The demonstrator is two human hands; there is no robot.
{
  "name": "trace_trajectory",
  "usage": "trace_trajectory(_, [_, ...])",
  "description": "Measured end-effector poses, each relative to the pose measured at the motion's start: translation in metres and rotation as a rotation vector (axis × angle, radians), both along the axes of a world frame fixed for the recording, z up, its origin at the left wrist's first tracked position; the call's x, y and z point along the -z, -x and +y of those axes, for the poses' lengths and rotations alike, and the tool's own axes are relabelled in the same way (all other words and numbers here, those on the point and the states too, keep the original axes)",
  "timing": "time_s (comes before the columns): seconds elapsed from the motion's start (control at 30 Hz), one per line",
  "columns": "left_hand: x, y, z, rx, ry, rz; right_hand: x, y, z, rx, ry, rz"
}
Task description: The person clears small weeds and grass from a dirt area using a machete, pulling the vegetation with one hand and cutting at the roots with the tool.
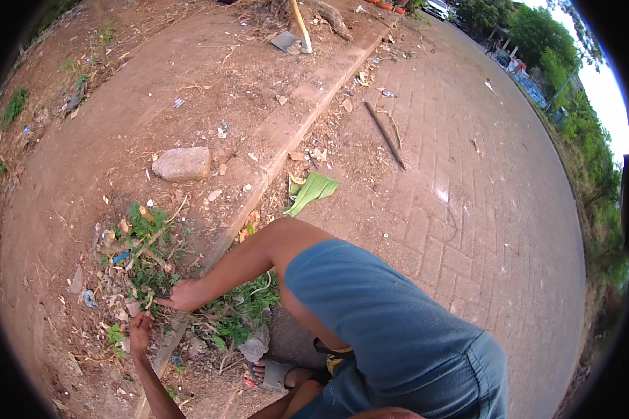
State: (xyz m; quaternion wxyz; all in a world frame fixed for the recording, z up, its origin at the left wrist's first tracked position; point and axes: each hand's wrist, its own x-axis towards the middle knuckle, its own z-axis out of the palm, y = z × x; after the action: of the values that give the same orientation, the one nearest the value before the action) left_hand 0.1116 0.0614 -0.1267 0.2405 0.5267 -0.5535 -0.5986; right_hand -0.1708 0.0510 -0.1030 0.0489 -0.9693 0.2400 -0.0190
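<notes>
Both my hands are low at the left, close together over a clump of green weeds (150,269) and litter along the kerb. My left hand (141,332) reaches up from the lower edge, its fingers closed on a thin green weed stem (148,302). Beside it, my right hand (184,295) is closed with the forefinger pointing at the same stem. What sits inside the right fist is hidden. More leafy weeds (248,304) lie beneath my right forearm, next to a greyish crumpled bag (256,343).
A large stone (182,164) lies on the dirt ahead. The raised kerb (297,136) runs diagonally beside the brick paving (461,230). A wooden-handled tool (301,28) stands at the far end. A dark stick (384,136) and a green leaf piece (313,192) lie on the paving. My sandalled foot (276,375) is below.
</notes>
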Motion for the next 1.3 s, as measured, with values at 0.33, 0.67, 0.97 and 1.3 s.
trace_trajectory(0.33, [-0.016,0.021,0.046,0.199,-0.166,-0.157,-0.022,0.062,-0.007,0.003,-0.191,0.032])
trace_trajectory(0.67, [-0.041,0.074,0.035,0.263,0.005,-0.353,-0.112,0.096,-0.022,0.004,-0.681,0.229])
trace_trajectory(0.97, [-0.049,0.042,0.007,-0.32,0.584,-0.551,-0.144,0.117,-0.02,0.101,-0.628,0.302])
trace_trajectory(1.3, [-0.003,0.042,0.015,-0.062,0.585,-1.09,-0.151,0.118,-0.015,0.145,-0.672,0.304])
